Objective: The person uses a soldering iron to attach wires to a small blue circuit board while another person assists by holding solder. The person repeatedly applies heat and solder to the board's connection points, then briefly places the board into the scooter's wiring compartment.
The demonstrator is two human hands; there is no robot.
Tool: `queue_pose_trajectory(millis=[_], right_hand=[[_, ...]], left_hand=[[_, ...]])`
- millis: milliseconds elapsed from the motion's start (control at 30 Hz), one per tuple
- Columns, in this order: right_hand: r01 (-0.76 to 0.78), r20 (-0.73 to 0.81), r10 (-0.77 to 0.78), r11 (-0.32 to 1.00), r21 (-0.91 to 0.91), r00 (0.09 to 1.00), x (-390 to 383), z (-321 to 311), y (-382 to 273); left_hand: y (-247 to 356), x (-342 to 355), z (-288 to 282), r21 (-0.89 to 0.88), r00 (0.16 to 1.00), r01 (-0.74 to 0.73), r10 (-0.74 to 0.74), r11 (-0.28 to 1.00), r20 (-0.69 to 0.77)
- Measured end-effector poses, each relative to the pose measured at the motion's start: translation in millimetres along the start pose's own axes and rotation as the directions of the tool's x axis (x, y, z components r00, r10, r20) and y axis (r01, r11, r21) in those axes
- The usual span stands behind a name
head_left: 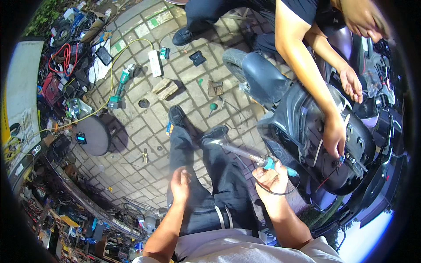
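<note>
My right hand (pixel 271 176) grips the teal handle of what looks like a soldering iron (pixel 245 152), with a long pale barrel pointing left over my right leg. A dark cord loops from its handle around beneath my wrist. Over my left thigh, my left hand (pixel 180 184) is loosely closed; whatever may be inside its fingers is hidden. To the right, a co-worker's hand (pixel 334 136) is at thin wires (pixel 340 162) on a dark scooter (pixel 302 114). The co-worker's other hand (pixel 351 82) hangs half open above the scooter body.
On the paving lie a teal cordless power tool (pixel 119 90), a white power strip (pixel 155 63) with a yellow cord, a wood block (pixel 168 89) and pliers (pixel 145 156). A round dark stool (pixel 92 135) stands left. Heaped parts (pixel 66 65) line the left side.
</note>
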State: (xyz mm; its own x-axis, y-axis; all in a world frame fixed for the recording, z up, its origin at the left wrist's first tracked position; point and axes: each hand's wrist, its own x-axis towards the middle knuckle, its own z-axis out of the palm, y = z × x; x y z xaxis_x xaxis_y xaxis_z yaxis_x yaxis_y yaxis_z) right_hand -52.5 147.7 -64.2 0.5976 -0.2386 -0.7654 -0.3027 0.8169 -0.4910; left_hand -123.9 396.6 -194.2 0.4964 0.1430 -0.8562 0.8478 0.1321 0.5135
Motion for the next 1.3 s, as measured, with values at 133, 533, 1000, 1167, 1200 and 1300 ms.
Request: queue_pose_trajectory(millis=[133, 533, 1000, 1167, 1200, 1300], right_hand=[[0.012, -0.034, -0.014, 0.999, -0.039, 0.999, 11, 27, 11], [0.217, -0.175, -0.408, 0.746, -0.629, 0.896, 62, -51, 69], [0.263, -0.056, -0.601, 0.429, -0.865, 0.797, 173, -218, 139], [0.346, 0.07, -0.625, 0.332, -0.878, 0.778, 204, -210, 146], [0.364, 0.112, -0.639, 0.279, -0.888, 0.761, 211, -202, 148], [0.29, 0.019, -0.57, 0.389, -0.875, 0.821, 198, -214, 141]], left_hand=[[8, 21, -3, 0.087, 0.998, 0.013, -0.018, 0.996, 0.054], [-25, 217, 78, 0.641, 0.968, -0.25, 0.183, 0.726, 0.17], [-229, 484, 333, 0.69, 0.999, 0.03, -0.001, 0.723, -0.042], [-223, 488, 362, 0.676, 0.982, 0.182, -0.095, 0.714, -0.165], [-226, 484, 364, 0.704, 0.984, 0.15, -0.038, 0.695, -0.172], [-231, 484, 340, 0.774, 0.997, 0.062, -0.008, 0.63, -0.073]])
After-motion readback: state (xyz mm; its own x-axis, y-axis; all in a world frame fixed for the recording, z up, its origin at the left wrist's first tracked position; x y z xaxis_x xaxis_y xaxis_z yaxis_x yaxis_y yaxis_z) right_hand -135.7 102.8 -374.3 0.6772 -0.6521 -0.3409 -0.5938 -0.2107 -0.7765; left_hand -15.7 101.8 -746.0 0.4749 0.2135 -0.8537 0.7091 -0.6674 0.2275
